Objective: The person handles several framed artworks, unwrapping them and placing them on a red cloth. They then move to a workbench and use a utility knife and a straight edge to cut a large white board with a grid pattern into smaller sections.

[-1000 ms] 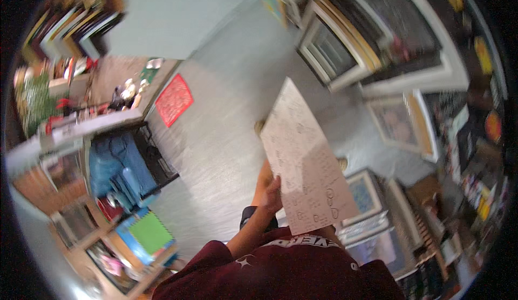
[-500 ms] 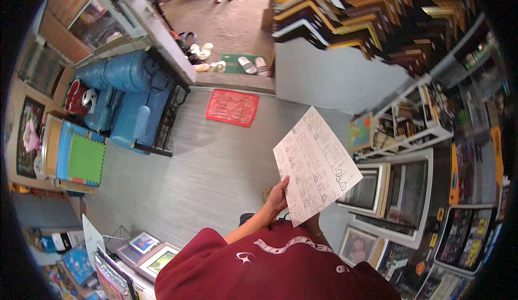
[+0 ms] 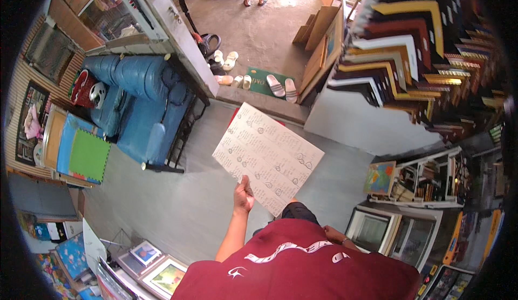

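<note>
- Left hand (image 3: 244, 197) pinches the bottom edge of a large white sheet (image 3: 268, 156), held up in front of the chest over the grey floor (image 3: 162, 203).
- Right hand (image 3: 335, 236) rests low by the maroon shirt (image 3: 302, 270), touching nothing; open or closed, cannot tell.
- Step: carrying the one-handed sheet, likely while walking.
- Next: sheet looks floppy, so a second hand on the far edge would steady it.
- Right side: frame-corner samples (image 3: 421, 57), shelves (image 3: 426, 181).

Quick count: one big sheet of paper (image 3: 268, 157), held up by one hand (image 3: 244, 197), the left. One blue sofa (image 3: 141, 106), one green doormat (image 3: 263, 81) with two pale sandals (image 3: 283, 87) on it, two more pairs of light shoes (image 3: 226, 60) by the doorway, and two framed pictures (image 3: 156, 267) lying on the floor.
</note>
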Demonstrator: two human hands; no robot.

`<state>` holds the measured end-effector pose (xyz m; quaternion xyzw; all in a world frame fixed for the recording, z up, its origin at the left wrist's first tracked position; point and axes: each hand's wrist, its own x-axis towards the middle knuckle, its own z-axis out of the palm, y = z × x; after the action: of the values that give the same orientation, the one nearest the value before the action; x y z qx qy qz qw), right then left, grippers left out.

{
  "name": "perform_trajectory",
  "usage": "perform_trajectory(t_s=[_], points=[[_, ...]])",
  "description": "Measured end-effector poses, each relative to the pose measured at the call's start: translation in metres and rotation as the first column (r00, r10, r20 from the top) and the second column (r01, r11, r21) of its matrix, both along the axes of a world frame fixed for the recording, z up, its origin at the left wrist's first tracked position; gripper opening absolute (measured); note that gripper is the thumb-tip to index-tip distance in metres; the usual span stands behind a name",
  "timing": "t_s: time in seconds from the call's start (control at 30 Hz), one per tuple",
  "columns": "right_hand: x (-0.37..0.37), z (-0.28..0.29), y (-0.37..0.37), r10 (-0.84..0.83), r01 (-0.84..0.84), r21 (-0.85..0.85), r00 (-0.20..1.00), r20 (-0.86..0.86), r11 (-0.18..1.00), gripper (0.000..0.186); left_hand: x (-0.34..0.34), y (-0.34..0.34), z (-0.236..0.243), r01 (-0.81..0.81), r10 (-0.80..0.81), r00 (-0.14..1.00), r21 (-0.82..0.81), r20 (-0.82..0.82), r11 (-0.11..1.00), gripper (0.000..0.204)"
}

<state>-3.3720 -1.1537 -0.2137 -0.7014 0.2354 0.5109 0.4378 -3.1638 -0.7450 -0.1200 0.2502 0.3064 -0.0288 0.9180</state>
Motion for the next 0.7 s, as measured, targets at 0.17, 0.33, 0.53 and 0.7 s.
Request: perform_trajectory(t_s=[0.17, 0.33, 0.53, 0.7], points=[[0.182, 0.061, 0.005, -0.119, 0.12, 0.456, 0.992, -0.031, 0.882, 0.044, 0.137, 0.041, 0.022, -0.02, 0.003, 0.992, 0.134, 0.125, 0.991, 0.02], [0.344, 0.101, 0.04, 0.054, -0.166, 0.479, 0.97, 0.239, 0.862, 0.055, 0.261, 0.074, 0.057, -0.059, 0.047, 0.998, 0.334, 0.042, 0.941, 0.034], [0.454, 0.077, 0.063, -0.397, 0.288, 0.389, 0.886, 0.238, 0.875, 0.029, 0.407, 0.1, 0.057, -0.016, 0.025, 1.0, 0.413, -0.016, 0.911, 0.032], [0.526, 0.056, 0.09, -0.501, 0.458, 0.204, 0.798, 0.334, 0.865, 0.024, 0.555, 0.109, 0.043, 0.107, -0.146, 0.988, 0.443, 0.056, 0.89, 0.028]])
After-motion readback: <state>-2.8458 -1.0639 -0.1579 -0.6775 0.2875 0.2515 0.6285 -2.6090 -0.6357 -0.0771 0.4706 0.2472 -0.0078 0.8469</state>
